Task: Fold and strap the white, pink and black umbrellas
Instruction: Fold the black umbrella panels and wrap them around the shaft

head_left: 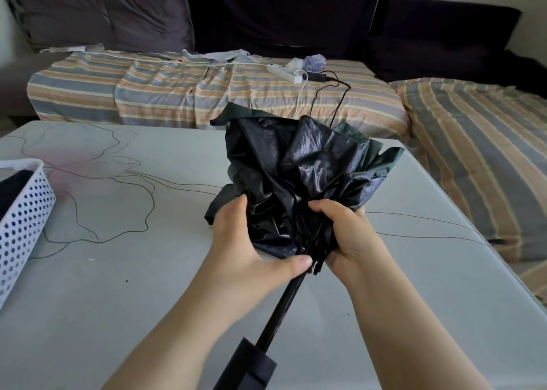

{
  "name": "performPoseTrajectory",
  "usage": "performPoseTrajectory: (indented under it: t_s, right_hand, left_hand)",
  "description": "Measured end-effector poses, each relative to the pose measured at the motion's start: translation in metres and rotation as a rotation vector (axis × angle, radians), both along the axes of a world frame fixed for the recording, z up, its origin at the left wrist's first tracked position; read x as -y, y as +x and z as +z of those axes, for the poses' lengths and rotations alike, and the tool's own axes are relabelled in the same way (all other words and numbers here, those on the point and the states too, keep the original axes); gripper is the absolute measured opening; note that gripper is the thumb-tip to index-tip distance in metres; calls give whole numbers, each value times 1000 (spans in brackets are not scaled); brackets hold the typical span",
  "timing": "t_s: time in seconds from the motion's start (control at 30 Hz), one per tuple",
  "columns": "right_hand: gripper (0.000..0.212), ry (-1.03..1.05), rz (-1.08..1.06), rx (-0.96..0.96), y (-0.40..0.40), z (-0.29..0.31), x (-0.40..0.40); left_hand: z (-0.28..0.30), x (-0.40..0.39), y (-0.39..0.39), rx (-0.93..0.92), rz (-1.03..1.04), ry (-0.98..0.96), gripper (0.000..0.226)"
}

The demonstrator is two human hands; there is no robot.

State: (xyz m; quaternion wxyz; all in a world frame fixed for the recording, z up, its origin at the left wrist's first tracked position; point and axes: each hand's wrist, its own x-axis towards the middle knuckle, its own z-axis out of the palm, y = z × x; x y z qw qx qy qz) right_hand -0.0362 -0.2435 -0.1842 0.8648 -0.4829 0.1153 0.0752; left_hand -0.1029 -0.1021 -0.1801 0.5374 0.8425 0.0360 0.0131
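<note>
- Black umbrella [296,176] is floating above the tabletop [118,286], its cloth puffing out past the fingers.
- Left hand [245,241] and right hand [346,236] are squeezing the cloth, probably bunching it for strapping.

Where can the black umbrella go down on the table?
Bare table lies right of the right hand, and between the left hand and the white basket. The black umbrella crowds the middle.

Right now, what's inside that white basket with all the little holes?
Inside the white perforated plastic basket, only something flat and dark shows. The basket's wall and the picture's edge hide the rest, so I cannot tell what it is.
</note>
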Motion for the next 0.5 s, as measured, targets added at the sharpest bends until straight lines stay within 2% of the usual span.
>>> performPoseTrajectory:
  t_s: [0.07,0.23,0.3,0.4,0.5]
  right_hand:
    - [53,12,28,-3,0,0,-1]
    - [49,25,72,-46,-4,0,-3]
    - [49,31,67,-42,-4,0,-2]
    - [50,48,59,-28,-4,1,-1]
    - [50,55,64,-15,-5,-2,-2]
  left_hand:
    - [0,-6,6,21,44,-23,110]
    - [-2,-16,11,52,-46,-286,80]
    - [-2,-16,9,72,-57,-269,58]
    - [-1,-15,6,40,-56,-210,58]
    - [2,-9,3,26,-146,-230,39]
